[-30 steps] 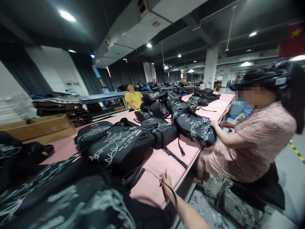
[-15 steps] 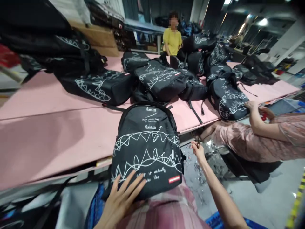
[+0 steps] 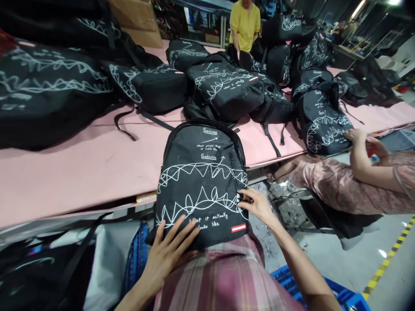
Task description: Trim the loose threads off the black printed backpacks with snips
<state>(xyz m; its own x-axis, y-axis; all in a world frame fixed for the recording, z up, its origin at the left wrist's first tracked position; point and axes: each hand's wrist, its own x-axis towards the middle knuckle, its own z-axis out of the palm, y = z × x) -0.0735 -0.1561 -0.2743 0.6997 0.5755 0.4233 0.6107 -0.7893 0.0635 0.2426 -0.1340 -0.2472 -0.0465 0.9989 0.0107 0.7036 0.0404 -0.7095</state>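
A black backpack (image 3: pixel 197 183) with white scribbled lines, lettering and a small red label leans from my lap against the table edge, front panel up. My left hand (image 3: pixel 177 244) lies spread over its lower left corner, fingers flat on the fabric. At the right side of the front panel, the thumb and fingertips of my right hand (image 3: pixel 256 205) close around the pale zipper pull (image 3: pixel 238 197). A small dark spot shows between those fingers; I cannot make out what it is.
Several similar backpacks (image 3: pixel 227 84) lie across the pink-covered table (image 3: pixel 71 181). On the right, a co-worker's hands (image 3: pixel 359 140) touch another backpack (image 3: pixel 324 125). A person in a yellow top (image 3: pixel 245 26) is behind the table. A blue crate (image 3: pixel 340 293) is at lower right.
My right hand has moved left from beside the backpack to its zipper pull. My left hand stays flat on the fabric. Another backpack has come onto the table at the left.
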